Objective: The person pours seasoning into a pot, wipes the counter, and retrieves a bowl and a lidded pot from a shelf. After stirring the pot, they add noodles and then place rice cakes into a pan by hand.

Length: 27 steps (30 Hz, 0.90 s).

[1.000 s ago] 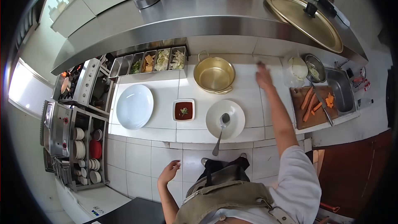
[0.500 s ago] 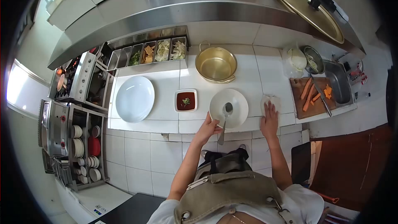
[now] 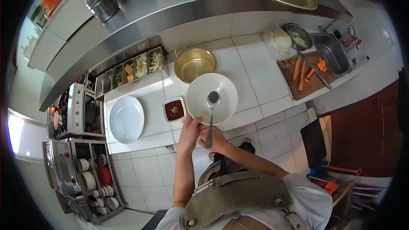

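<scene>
My left hand [image 3: 189, 134] grips the near left rim of a white bowl [image 3: 223, 87], lifted over the counter's front edge. A metal spoon [image 3: 211, 110] rests in the bowl, its handle hanging over the near rim. My right hand [image 3: 215, 140] is beside my left, below the bowl's near rim, with its fingers curled and partly hidden behind the spoon handle; what it holds cannot be made out. Left of the bowl stands a square white dish of red sauce [image 3: 174, 110] with a green garnish. Behind it is a gold-coloured pot [image 3: 194, 66].
A pale oval plate [image 3: 127, 119] lies on the left of the counter. Metal bins [image 3: 128, 73] of cut vegetables stand behind it. At right, a cutting board [image 3: 315, 79] holds carrots [image 3: 301, 74] and a knife [image 3: 317, 72], beside a sink [image 3: 334, 55]. A steel shelf [image 3: 179, 10] overhangs the back.
The bowl with the spoon has risen toward me. My right hand has left the counter on the right and come beside my left hand; the cloth beneath it no longer shows there. The view has turned.
</scene>
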{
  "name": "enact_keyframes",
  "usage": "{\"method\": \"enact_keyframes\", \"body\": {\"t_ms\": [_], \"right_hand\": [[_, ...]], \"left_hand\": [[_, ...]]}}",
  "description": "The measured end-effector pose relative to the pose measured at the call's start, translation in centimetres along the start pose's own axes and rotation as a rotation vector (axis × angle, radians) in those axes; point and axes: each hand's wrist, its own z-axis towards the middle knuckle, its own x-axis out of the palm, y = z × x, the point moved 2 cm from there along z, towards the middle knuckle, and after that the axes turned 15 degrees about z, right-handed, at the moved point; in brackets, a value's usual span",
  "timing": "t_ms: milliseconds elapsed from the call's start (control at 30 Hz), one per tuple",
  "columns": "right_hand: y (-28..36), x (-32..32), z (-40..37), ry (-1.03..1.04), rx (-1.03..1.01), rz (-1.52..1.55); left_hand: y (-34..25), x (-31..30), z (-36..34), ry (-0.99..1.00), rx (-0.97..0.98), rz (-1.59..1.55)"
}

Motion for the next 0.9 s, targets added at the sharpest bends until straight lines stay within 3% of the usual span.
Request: {"method": "enact_keyframes", "body": {"t_ms": [67, 100, 167, 233, 333, 400, 433, 467, 567, 667, 733, 833, 900], "right_hand": [[-0.8, -1.1, -1.4, -0.252, -0.275, -0.158], [-1.0, -3.5, -2.2, -0.226, -0.110, -0.114], [-4.7, -8.6, -3.9, -0.423, -0.029, -0.103], [-11.4, -13.7, -5.4, -0.546, 0.202, -0.501], [-17.5, -22.5, -4.8, -0.802, 0.358, -0.595], [-20.1, -25.5, -0.8, -0.772, 0.139, -0.519], [-19.9, -26.6, 1.9, -0.697, 0.172, -0.510], [-19.3, -26.5, 4.7, -0.619, 0.202, -0.504], [-16.2, -22.6, 9.4, -0.455, 0.011, -0.498], [-11.3, -15.7, 5.0, -0.256, -0.231, -0.357], [-8.7, -13.2, 0.3, -0.022, -0.281, -0.287], [-11.7, -17.4, 0.4, -0.002, -0.214, -0.365], [-14.6, -23.3, 5.0, -0.225, -0.216, -0.320]], "left_hand": [[0.2, -0.5, -0.1, -0.066, -0.020, 0.025], [0.4, -0.8, -0.3, -0.047, -0.047, 0.050], [1.3, -1.5, -0.4, -0.015, -0.068, 0.083], [2.9, -2.1, -0.4, -0.035, -0.062, 0.072], [3.9, -1.3, -0.8, -0.069, -0.082, 0.025], [4.9, -1.3, -1.2, -0.065, -0.093, 0.012], [5.0, -1.0, -1.3, -0.063, -0.107, -0.002], [5.1, -0.8, -1.4, -0.063, -0.120, -0.021], [4.6, -0.4, -1.3, -0.082, -0.139, -0.039], [3.4, 0.1, -1.3, -0.101, -0.148, -0.043], [3.2, -0.1, -0.9, -0.114, -0.148, -0.047], [3.3, 0.2, -0.6, -0.130, -0.211, -0.019], [4.4, 0.5, -0.2, -0.147, -0.197, -0.026]]}}
